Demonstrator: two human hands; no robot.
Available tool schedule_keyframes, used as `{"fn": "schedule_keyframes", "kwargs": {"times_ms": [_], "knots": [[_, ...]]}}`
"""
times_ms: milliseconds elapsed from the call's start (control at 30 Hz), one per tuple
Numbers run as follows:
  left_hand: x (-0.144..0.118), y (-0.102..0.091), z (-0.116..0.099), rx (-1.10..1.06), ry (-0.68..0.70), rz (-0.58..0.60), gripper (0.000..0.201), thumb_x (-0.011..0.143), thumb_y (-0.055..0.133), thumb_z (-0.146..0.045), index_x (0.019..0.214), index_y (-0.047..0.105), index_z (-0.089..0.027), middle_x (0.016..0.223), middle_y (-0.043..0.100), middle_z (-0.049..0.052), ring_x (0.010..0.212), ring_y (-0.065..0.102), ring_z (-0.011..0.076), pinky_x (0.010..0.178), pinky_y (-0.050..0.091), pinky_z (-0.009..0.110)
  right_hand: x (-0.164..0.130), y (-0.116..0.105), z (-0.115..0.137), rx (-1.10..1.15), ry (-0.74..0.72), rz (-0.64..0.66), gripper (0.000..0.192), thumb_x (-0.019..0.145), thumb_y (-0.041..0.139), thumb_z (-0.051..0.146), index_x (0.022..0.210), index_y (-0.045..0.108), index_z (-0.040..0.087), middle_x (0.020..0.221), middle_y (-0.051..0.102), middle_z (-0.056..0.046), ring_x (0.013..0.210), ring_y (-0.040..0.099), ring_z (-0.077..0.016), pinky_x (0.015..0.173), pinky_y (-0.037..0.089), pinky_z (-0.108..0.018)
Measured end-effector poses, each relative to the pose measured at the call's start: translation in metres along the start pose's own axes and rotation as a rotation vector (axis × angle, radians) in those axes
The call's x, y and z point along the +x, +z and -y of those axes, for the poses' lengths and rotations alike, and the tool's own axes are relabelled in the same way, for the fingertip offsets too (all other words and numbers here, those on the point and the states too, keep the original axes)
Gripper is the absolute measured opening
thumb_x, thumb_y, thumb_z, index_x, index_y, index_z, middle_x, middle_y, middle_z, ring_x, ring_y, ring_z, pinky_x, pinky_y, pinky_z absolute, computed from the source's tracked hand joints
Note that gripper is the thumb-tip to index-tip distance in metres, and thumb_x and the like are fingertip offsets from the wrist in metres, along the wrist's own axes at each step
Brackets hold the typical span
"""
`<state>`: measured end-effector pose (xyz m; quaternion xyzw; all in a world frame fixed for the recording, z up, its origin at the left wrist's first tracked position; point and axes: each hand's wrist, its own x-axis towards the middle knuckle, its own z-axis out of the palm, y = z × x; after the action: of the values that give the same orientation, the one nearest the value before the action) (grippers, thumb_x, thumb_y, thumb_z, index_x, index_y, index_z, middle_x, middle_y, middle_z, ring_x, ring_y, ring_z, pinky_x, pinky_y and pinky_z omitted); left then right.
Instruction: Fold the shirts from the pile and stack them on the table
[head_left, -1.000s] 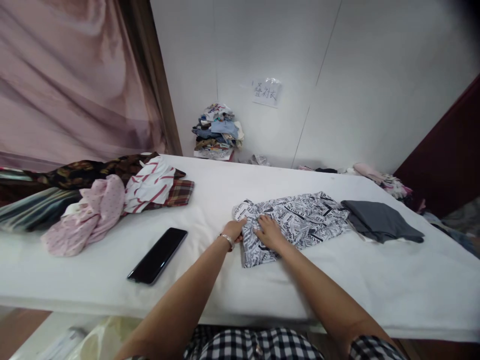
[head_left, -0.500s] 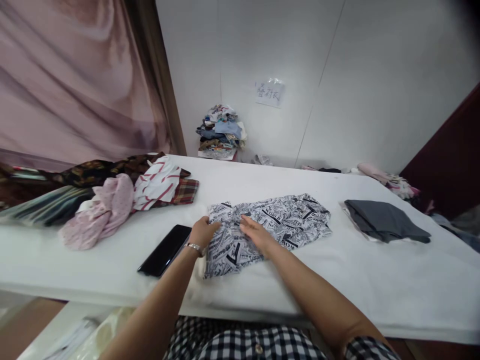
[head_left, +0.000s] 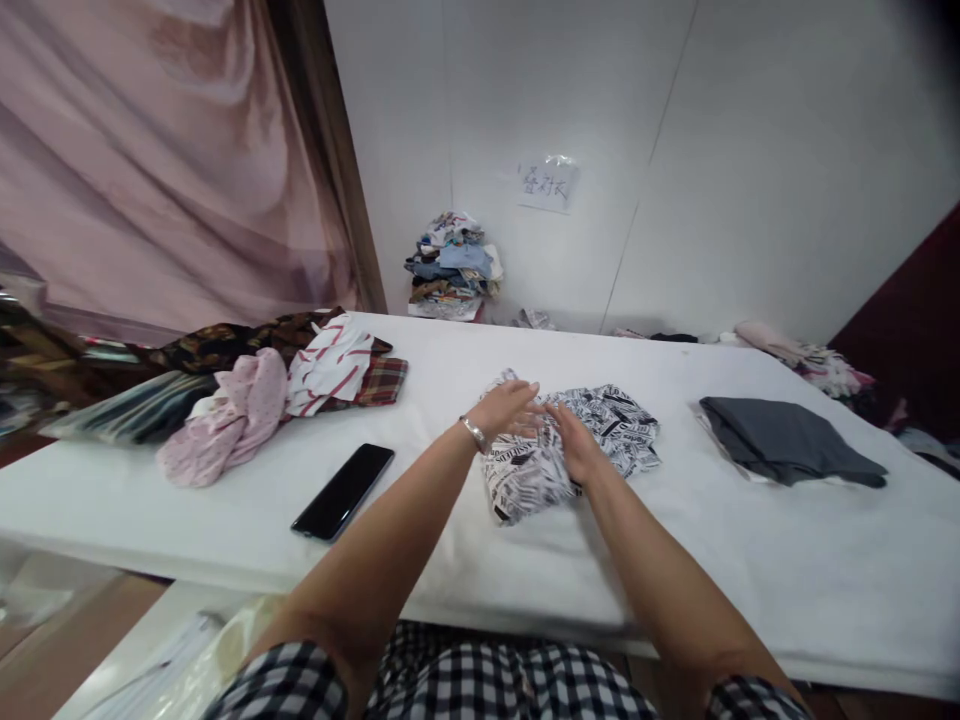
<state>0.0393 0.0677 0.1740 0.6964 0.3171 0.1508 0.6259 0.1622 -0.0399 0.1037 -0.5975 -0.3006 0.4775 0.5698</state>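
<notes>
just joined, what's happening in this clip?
A person at a white table has both hands on a black-and-white printed garment. The left hand is spread over its left part, and the right hand presses on the middle. The cloth looks bunched, partly folded. A phone lies to the left, a folded grey garment to the right, and loose clothes are piled far left.

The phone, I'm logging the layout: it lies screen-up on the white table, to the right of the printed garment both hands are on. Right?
Not quite. In the head view the phone lies left of the printed garment, not right. The rest holds: left hand and right hand are on it.
</notes>
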Motion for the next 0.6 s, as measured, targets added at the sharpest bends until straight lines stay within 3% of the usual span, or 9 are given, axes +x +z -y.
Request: {"fn": "schedule_keyframes", "kwargs": {"times_ms": [67,167,233,333,433,500,600], "knots": [[0.008,0.013,0.013,-0.007,0.079,-0.085,0.048,0.091,0.056,-0.044,0.129,0.053,-0.015,0.115,0.072,0.014,0.096,0.07,0.0213,0.079,0.056,0.032,-0.003,-0.028,-0.006,-0.133,0.019,-0.049,0.072,0.097,0.014,0.061,0.15,0.036,0.017,0.124,0.067,-0.013,0.109,0.066,-0.0262,0.096,0.05,-0.044],[0.007,0.013,0.052,0.227,0.055,-0.383,0.036,0.091,0.056,-0.037,0.12,0.061,-0.018,0.126,0.068,0.012,0.114,0.064,0.022,0.095,0.05,0.032,-0.005,-0.05,-0.023,-0.22,-0.004,-0.073,0.066,0.095,0.038,0.05,0.152,0.032,0.017,0.129,0.065,-0.013,0.111,0.066,-0.0249,0.096,0.051,-0.042],[0.002,0.009,0.077,0.297,-0.016,-0.47,0.035,0.092,0.053,-0.035,0.121,0.061,-0.017,0.129,0.066,0.013,0.118,0.062,0.0232,0.1,0.047,0.033,-0.003,-0.051,-0.033,-0.278,-0.014,-0.131,0.075,0.088,0.055,0.042,0.155,0.028,0.018,0.136,0.061,-0.015,0.117,0.063,-0.0255,0.096,0.051,-0.043],[-0.007,0.006,0.1,0.329,-0.087,-0.477,0.043,0.089,0.056,-0.035,0.127,0.057,-0.015,0.132,0.063,0.016,0.117,0.062,0.0251,0.098,0.046,0.033,0.005,-0.043,-0.041,-0.474,-0.059,-0.213,0.083,0.081,0.063,0.033,0.154,0.029,0.018,0.148,0.049,-0.016,0.131,0.052,-0.0268,0.105,0.045,-0.043],[-0.009,0.007,0.106,0.348,-0.114,-0.466,0.047,0.088,0.059,-0.037,0.129,0.056,-0.014,0.136,0.061,0.017,0.122,0.06,0.0263,0.1,0.044,0.034,0.017,-0.034,-0.036,-0.584,-0.183,-0.236,0.076,0.078,0.057,0.02,0.152,0.036,0.019,0.153,0.043,-0.011,0.139,0.043,-0.0233,0.113,0.036,-0.04],[-0.006,0.007,0.106,0.349,-0.123,-0.461,0.047,0.088,0.059,-0.039,0.128,0.056,-0.015,0.136,0.061,0.016,0.122,0.059,0.0255,0.1,0.044,0.033,0.025,-0.03,-0.029,-0.549,-0.247,-0.242,0.074,0.08,0.053,0.017,0.152,0.037,0.02,0.151,0.046,-0.009,0.139,0.044,-0.0213,0.112,0.037,-0.038],[0.0,0.007,0.108,0.339,-0.141,-0.461,0.048,0.086,0.061,-0.042,0.127,0.056,-0.016,0.134,0.063,0.015,0.115,0.063,0.0232,0.091,0.047,0.03,0.033,-0.03,-0.021,-0.543,-0.21,-0.278,0.072,0.082,0.05,0.016,0.153,0.035,0.018,0.148,0.051,-0.011,0.134,0.05,-0.0213,0.108,0.041,-0.036]]}}
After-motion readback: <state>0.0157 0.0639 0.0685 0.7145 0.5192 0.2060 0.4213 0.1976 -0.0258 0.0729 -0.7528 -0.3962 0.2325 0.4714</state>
